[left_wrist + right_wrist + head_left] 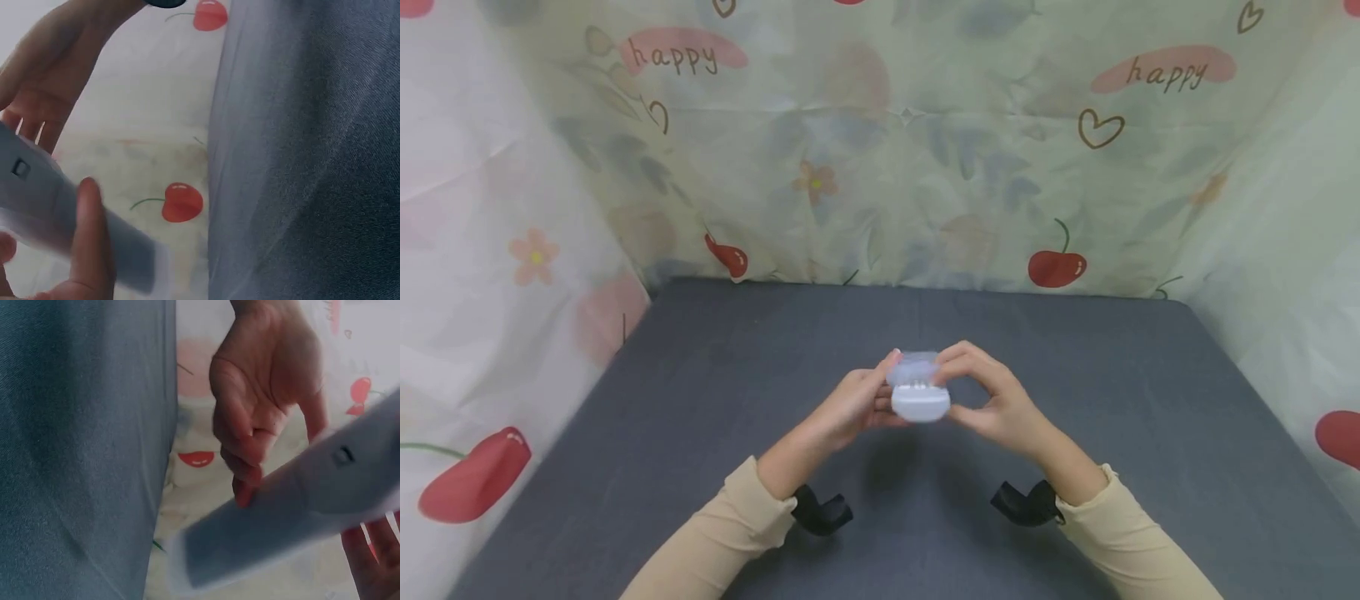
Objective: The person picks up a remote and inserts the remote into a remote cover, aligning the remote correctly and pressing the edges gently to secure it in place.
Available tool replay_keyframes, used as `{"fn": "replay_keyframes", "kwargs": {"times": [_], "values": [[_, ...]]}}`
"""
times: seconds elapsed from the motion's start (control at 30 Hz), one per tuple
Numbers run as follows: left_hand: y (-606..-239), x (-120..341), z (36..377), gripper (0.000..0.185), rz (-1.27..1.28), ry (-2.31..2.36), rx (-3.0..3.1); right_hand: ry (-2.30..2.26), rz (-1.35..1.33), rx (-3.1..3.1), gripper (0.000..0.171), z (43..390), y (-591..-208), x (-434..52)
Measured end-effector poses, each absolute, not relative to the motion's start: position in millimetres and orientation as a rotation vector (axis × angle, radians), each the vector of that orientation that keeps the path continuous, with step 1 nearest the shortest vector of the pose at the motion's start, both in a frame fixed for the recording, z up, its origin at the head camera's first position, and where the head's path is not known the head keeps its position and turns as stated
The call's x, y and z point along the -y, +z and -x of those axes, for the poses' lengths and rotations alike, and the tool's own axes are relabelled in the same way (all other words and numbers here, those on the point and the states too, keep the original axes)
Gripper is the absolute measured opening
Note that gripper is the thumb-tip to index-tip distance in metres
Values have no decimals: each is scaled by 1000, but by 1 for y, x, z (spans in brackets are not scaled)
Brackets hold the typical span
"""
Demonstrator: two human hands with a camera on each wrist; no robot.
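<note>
A white oblong case (921, 403) with rounded ends is held up over the dark table, its far upper part a translucent, bluish section (915, 367). My left hand (859, 404) grips it from the left, thumb up along its side and fingers underneath. From the right, my right hand (992, 392) pinches it, fingertips at the translucent section and thumb low by the white body. In the right wrist view the case (281, 512) slants, blurred, with a small dark square mark. The left wrist view shows the same mark on the case (44, 194), which partly hides the right fingers.
A dark grey cloth-covered table (790, 333) spreads under both hands. White curtains (850, 167) printed with cherries and flowers hang behind it and along both sides. Black wrist straps (823, 510) stick out below the cream sleeves (715, 533).
</note>
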State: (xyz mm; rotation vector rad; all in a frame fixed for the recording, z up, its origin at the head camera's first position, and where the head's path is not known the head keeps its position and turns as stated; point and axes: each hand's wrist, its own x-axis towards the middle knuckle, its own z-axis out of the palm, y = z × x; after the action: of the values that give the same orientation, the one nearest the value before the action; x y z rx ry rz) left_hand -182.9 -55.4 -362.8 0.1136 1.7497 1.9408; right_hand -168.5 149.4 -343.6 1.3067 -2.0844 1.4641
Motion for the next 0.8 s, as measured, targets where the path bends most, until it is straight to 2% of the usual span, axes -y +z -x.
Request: {"fn": "replay_keyframes", "kwargs": {"times": [0.13, 0.3, 0.37, 0.53, 0.6, 0.7, 0.8], "values": [[-364, 58, 186, 49, -80, 2008, -1745, 1391, -1452, 2207, 37, 167, -344, -155], [-366, 61, 186, 44, -127, 2005, -1847, 1420, -1503, 2392, 38, 166, -342, -164], [-367, 62, 186, 44, -173, 1974, -1903, 1484, -1383, 2439, 39, 168, -341, -166], [-368, 60, 183, 44, -312, 1915, -1989, 1609, -777, 2545, 33, 177, -344, -160], [-367, 59, 182, 45, -354, 1918, -1987, 1645, -608, 2590, 35, 181, -346, -155], [-366, 57, 180, 45, -400, 1927, -1981, 1690, -533, 2678, 41, 184, -350, -149], [-366, 57, 179, 45, -410, 1928, -1977, 1702, -565, 2733, 39, 185, -352, -145]]}}
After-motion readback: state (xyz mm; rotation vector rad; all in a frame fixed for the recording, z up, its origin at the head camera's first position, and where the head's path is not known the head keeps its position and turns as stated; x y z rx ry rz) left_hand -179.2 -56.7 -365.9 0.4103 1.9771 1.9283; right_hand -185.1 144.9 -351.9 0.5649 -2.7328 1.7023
